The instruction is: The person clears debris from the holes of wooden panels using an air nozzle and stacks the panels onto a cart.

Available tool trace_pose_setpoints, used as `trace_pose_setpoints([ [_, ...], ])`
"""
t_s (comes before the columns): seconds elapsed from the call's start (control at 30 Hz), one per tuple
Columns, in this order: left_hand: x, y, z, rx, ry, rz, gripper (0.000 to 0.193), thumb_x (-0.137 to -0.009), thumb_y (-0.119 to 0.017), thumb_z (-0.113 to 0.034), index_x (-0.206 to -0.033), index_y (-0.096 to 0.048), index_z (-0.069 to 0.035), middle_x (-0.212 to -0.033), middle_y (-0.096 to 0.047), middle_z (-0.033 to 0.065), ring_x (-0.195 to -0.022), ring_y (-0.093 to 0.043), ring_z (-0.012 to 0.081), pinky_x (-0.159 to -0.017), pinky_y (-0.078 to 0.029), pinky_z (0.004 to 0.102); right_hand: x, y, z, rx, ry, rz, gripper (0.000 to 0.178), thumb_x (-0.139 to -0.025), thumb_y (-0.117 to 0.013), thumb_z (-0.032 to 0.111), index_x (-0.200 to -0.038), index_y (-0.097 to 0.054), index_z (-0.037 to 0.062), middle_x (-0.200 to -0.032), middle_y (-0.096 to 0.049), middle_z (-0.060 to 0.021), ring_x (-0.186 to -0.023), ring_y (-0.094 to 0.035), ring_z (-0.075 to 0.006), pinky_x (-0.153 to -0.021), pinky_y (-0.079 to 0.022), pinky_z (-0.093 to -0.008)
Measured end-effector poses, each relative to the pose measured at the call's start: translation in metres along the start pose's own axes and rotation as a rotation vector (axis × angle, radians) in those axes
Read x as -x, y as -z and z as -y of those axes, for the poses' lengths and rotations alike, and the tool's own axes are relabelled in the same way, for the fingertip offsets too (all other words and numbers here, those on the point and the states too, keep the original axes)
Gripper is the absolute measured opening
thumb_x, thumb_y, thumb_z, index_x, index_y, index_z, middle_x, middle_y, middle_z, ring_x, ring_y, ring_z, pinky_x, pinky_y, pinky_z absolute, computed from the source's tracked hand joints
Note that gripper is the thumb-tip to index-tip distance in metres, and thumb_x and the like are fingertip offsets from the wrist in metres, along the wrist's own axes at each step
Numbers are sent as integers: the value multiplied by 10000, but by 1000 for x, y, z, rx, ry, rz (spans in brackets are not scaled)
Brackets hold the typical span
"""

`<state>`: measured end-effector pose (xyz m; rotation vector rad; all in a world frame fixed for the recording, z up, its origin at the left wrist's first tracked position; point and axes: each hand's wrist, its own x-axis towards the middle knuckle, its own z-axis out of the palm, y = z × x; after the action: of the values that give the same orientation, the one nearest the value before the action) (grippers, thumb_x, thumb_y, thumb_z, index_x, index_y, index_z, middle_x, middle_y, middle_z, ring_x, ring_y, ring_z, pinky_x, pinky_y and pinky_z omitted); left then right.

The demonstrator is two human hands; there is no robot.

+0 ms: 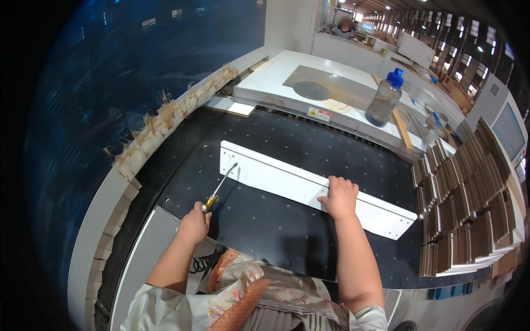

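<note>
A long white board (276,177) with small holes near both ends rests on the black work surface (259,223), slanting from upper left to lower right. My right hand (341,198) grips it right of its middle, thumb on the near face and fingers over the far edge. In my left hand (193,226) is an air blow gun (211,202) with a brass-coloured body and a thin metal nozzle. The nozzle's dark tip lies over the holes at the board's left end; whether it touches them cannot be told. Fingers partly hide the gun's handle.
Stacked boards (469,220) with brown and white edges stand at the right. Beyond the work surface, a water bottle (385,99) with a blue cap stands on a white machine top (265,83). A black coiled hose (203,263) hangs below my left forearm. Another person (344,30) is far back.
</note>
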<state>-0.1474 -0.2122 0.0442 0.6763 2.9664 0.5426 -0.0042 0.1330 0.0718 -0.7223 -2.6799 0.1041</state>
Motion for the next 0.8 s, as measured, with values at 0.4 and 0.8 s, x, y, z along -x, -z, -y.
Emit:
trace_pose_setpoints([
  [0.4,-26,4,4,33,76,48,311,-899,-495,-260,-1054,-417,-2,-839,-615,240,-809,-592,418,-716,-470,483,0,-6,-2,-2,7,-40,527,-554,-810,232,-989,-563,69,-828,-558,-53,-863,-504,-253,-837,-332,-380],
  [0.8,-28,14,9,83,51,95,344,-892,-505,-261,-1064,-421,25,-837,-611,246,-822,-583,422,-722,-463,480,0,-6,-2,15,13,-59,566,-549,-813,243,-1022,-562,62,-875,-571,-66,-889,-515,-255,-852,-334,-383],
])
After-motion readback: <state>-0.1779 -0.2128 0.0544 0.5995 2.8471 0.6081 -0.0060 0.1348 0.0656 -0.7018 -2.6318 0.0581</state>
